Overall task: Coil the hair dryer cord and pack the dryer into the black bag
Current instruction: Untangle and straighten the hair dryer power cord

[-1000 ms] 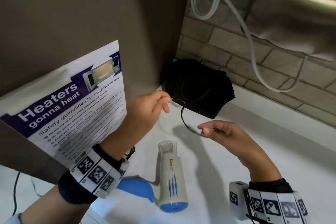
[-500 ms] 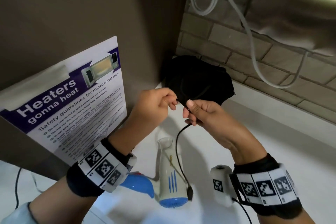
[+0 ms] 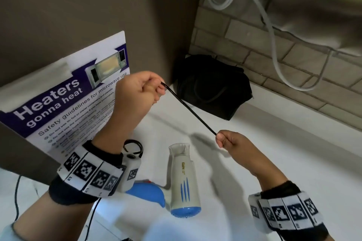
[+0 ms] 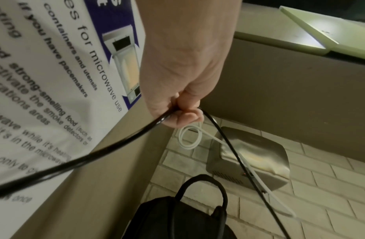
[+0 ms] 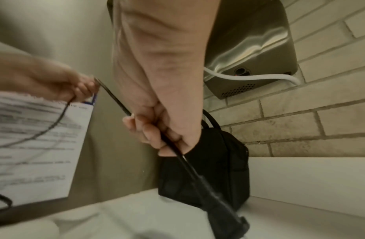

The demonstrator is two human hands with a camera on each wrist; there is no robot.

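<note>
Hands apart again, cord [image 3: 189, 110] taut in both grips; plug [image 5: 222, 211] only wrist-visible.

Shared kitchenette: microwave safety poster [image 3: 64, 103]

One hair dryer [image 3: 184, 180], one black cord [image 3: 189, 110], one black bag [image 3: 213, 86], one poster [image 3: 64, 103], two hands.
</note>
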